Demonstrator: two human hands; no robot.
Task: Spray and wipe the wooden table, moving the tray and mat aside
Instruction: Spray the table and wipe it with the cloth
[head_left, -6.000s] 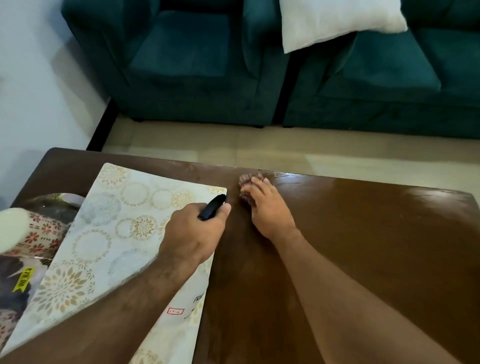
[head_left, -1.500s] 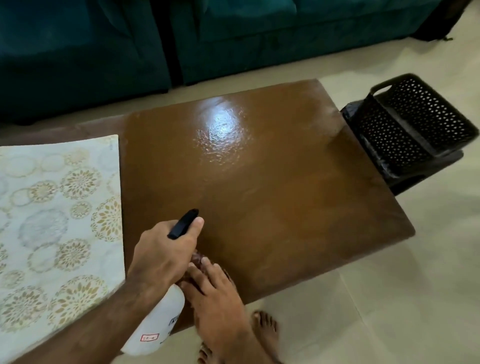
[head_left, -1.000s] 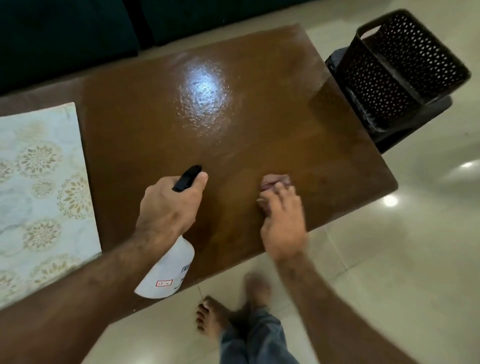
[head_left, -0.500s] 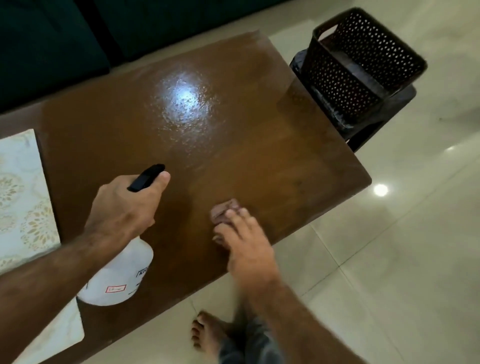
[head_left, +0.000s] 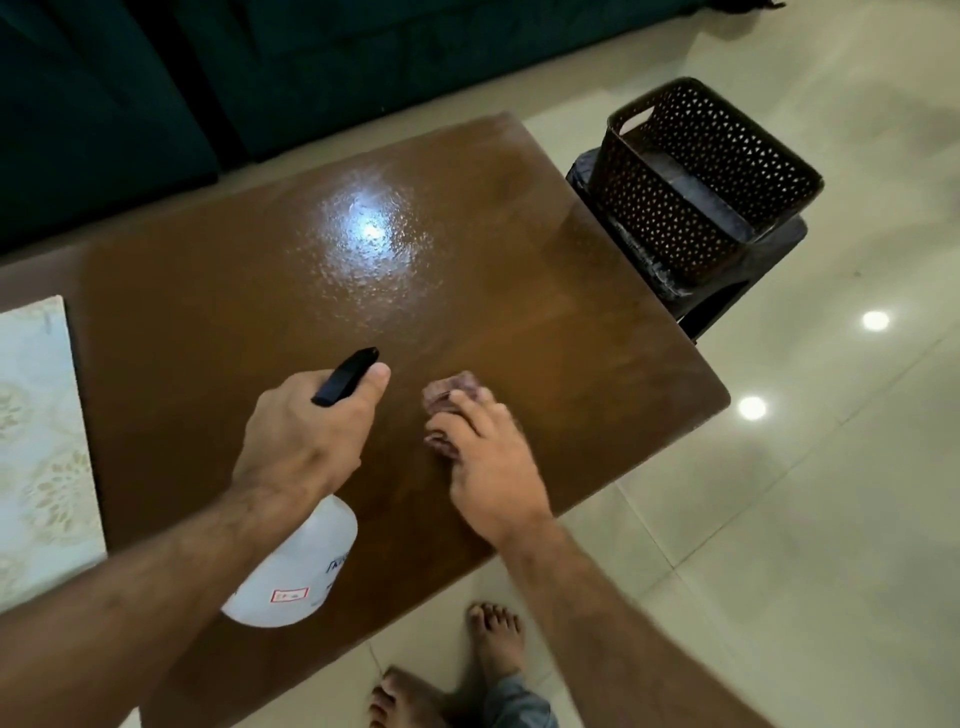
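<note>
The glossy brown wooden table (head_left: 519, 291) fills the middle of the view, with a wet sheen near its far side. My left hand (head_left: 306, 431) grips a white spray bottle (head_left: 296, 571) by its black trigger head (head_left: 345, 376), held above the table's near part. My right hand (head_left: 488, 457) presses a small brownish cloth (head_left: 447, 392) flat on the tabletop with straight fingers, just right of the bottle. The patterned mat (head_left: 41, 452) lies on the table at the left edge of the view. The tray is out of sight.
A dark perforated basket (head_left: 711, 171) sits on a black stool (head_left: 753, 265) by the table's right end. A teal sofa (head_left: 156, 78) runs along the far side. Glossy tiled floor (head_left: 805, 519) lies to the right, and my bare feet (head_left: 493, 639) stand at the near edge.
My right hand has slid the cloth a little away from the near edge. My left hand stays beside it with the bottle. The view has shifted slightly.
</note>
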